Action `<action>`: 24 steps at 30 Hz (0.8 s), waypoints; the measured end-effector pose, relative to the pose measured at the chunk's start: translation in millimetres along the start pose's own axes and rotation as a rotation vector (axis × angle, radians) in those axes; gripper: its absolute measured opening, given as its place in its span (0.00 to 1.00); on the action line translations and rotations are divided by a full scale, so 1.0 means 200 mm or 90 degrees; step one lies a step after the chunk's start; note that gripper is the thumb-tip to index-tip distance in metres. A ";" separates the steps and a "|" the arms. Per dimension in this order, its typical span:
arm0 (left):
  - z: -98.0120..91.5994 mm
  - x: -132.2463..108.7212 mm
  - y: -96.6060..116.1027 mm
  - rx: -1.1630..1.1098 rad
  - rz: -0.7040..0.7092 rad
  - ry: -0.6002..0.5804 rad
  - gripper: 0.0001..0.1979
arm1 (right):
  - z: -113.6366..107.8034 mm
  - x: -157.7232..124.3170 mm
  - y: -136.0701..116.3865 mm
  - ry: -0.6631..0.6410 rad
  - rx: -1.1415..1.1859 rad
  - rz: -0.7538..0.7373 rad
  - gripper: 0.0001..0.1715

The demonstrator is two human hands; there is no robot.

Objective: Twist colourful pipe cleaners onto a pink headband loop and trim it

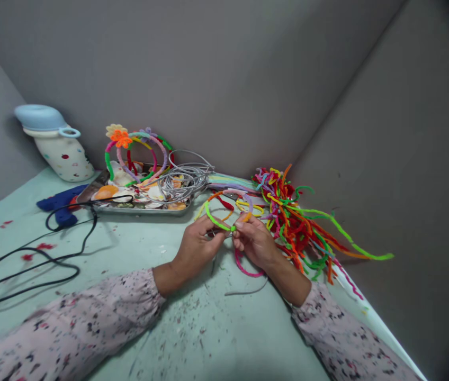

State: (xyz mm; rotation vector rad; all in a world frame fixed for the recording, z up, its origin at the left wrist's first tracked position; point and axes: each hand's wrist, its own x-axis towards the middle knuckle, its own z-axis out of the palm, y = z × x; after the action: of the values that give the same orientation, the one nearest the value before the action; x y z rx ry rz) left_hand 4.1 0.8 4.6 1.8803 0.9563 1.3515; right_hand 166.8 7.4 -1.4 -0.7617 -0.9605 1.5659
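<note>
My left hand [198,238] and my right hand [253,241] meet at the middle of the table, both pinched on a hoop [213,216] wrapped in green, orange and lilac fuzzy wire. The fingertips come together at the hoop's near edge. A pink fuzzy wire [246,269] trails down from under my right hand. Just right of my right hand lies a heap of coloured fuzzy wires [298,222] in red, green, orange and yellow.
A metal tray [137,209] at the back holds shells, finished wrapped hoops [137,151] with flowers and bare grey wire hoops [185,177]. A blue glue gun [62,203] with its black cable [45,254] lies at left. A white dotted jug [60,143] stands in the corner. Grey walls enclose the table.
</note>
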 end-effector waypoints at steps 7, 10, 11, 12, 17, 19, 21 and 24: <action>-0.01 0.01 0.00 0.051 0.070 -0.001 0.07 | 0.00 0.00 0.01 -0.005 0.013 0.015 0.11; -0.02 0.00 0.00 0.073 0.098 -0.008 0.07 | 0.00 0.00 0.01 -0.005 0.017 0.018 0.11; -0.01 0.00 -0.01 0.079 0.105 -0.007 0.07 | 0.00 0.00 0.01 -0.006 0.018 0.018 0.11; -0.01 0.00 -0.01 0.083 0.112 -0.004 0.07 | 0.00 0.00 0.01 -0.006 0.020 0.017 0.11; -0.01 -0.01 -0.02 0.096 0.150 0.020 0.06 | 0.01 0.00 0.00 0.004 0.021 0.011 0.11; -0.01 -0.01 -0.02 0.099 0.163 0.021 0.06 | 0.01 0.00 0.00 0.008 0.020 0.015 0.11; -0.01 0.00 -0.02 0.094 0.178 0.018 0.06 | 0.01 0.00 0.00 0.010 0.024 0.018 0.11; -0.02 0.00 -0.02 0.088 0.201 0.018 0.07 | 0.01 0.00 0.00 0.015 0.035 0.026 0.12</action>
State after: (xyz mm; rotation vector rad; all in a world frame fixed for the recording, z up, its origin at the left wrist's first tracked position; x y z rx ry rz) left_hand 0.5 2.9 2.8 2.1936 0.8065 1.5287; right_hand 165.3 7.3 -0.6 -0.7638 -0.8864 1.6090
